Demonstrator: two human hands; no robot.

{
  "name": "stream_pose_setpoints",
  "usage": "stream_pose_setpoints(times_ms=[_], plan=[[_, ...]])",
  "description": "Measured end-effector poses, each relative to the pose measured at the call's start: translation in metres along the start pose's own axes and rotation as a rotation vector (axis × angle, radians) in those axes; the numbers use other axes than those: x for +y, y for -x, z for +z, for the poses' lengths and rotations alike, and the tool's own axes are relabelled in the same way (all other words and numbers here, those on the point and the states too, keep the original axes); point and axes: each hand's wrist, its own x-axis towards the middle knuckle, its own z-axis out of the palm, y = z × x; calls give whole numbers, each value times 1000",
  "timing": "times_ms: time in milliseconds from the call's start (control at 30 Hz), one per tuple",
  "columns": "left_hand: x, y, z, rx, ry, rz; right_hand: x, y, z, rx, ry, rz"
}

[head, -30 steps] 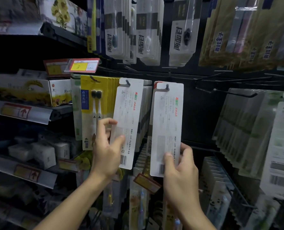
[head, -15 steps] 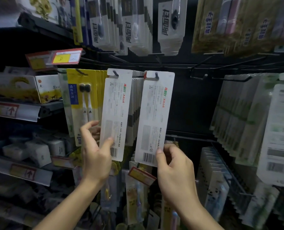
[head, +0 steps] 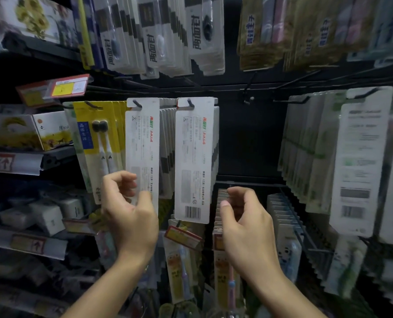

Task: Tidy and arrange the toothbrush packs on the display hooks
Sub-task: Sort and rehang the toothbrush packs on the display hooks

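At centre, L hand (head: 129, 212) is pinching white toothbrush pack (head: 142, 148) on its hook (head: 137, 103) — R hand (head: 246, 216), at 3 o'clock, is hovering w/ fingers loosely curled, holding nothing.

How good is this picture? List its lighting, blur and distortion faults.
Head view: dim overall, the left shelves nearly black; edges smeared, the right-side packs too blurred to read; wide-angle bend tilts the top rows outward; the two white packs and both hands stay fairly sharp.

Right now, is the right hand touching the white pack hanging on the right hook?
Apart. The head view shows the right hand loosely curled beside the right white pack, with dark background showing between its fingers and the pack's edge.
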Motion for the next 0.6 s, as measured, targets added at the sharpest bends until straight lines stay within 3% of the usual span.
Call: stream_pose_setpoints(times_ms=[600], plan=[[120, 88, 85, -341, 204, 116, 30, -5, -113, 237, 15, -20]])
